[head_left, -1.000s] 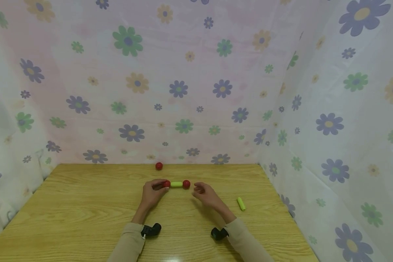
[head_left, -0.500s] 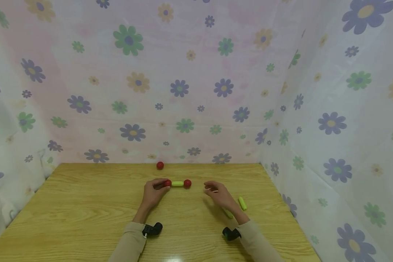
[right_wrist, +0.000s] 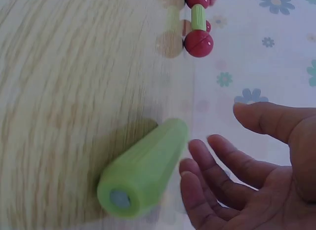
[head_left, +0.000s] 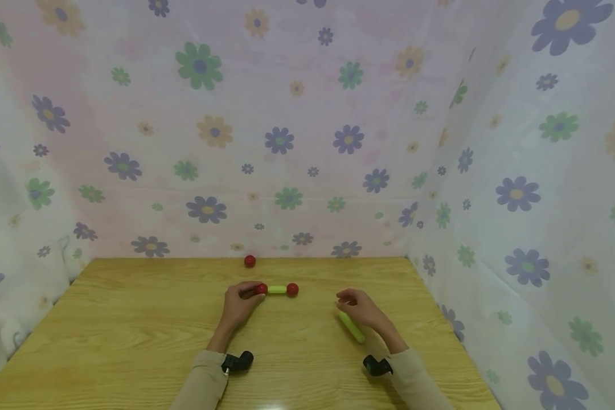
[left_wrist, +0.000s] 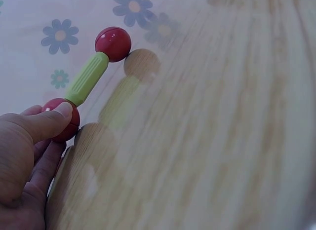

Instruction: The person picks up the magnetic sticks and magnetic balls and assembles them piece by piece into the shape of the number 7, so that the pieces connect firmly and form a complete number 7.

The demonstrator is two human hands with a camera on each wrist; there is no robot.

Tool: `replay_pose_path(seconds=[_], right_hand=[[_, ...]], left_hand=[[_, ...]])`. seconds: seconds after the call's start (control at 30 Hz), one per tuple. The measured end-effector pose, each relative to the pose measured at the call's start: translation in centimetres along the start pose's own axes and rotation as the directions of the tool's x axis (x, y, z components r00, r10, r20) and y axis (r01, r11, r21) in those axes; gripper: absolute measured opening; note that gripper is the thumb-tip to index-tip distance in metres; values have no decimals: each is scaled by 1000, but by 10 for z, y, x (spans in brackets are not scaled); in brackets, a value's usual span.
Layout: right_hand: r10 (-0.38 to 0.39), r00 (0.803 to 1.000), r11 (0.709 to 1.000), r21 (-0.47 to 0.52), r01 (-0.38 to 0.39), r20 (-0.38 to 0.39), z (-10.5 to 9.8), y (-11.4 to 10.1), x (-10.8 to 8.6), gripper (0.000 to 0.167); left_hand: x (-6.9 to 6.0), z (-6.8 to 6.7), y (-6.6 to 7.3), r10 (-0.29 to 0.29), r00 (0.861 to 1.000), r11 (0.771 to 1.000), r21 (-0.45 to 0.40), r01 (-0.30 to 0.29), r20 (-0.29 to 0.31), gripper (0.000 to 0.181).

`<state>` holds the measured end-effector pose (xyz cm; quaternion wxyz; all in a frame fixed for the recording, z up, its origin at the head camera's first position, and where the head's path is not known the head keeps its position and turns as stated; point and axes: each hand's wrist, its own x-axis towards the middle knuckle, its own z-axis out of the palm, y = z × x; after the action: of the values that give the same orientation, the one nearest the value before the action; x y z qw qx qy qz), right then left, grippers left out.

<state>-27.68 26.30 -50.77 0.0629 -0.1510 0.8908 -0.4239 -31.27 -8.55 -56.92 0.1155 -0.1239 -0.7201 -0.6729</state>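
Note:
My left hand pinches a red ball between thumb and fingers. That ball is joined to one end of a ribbed light-green rod, and a second red ball sits at its other end. The joined piece lies crosswise on the table. My right hand hovers just beyond a loose green rod, thumb apart from the relaxed fingers, holding nothing. In the right wrist view this rod shows a grey disc in its near end, with the fingertips close beside it.
Another red ball stands near the back edge of the wood-grain table. Flower-print cloth hangs behind the table and along both sides. A dark wrist camera sits on each sleeve.
My right hand has moved right, away from the joined piece. One loose green rod has come into view beside it; another, seen farther right before, is now hidden. My left hand stays put.

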Motion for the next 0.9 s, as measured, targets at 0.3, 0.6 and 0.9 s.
replay_pose_path(seconds=[0.3, 0.6, 0.9], right_hand=[[87, 991, 995, -49, -82, 99, -8, 0, -16, 38], [99, 990, 994, -47, -94, 105, -11, -6, -21, 36], [87, 993, 996, -23, -86, 76, -6, -3, -22, 33]], left_hand=[[-2, 1, -3, 4, 1000, 1000, -16, -4, 6, 34], [-1, 1, -1, 19, 1000, 1000, -3, -19, -6, 34], [-1, -2, -1, 16, 1000, 1000, -5, -16, 0, 33]])
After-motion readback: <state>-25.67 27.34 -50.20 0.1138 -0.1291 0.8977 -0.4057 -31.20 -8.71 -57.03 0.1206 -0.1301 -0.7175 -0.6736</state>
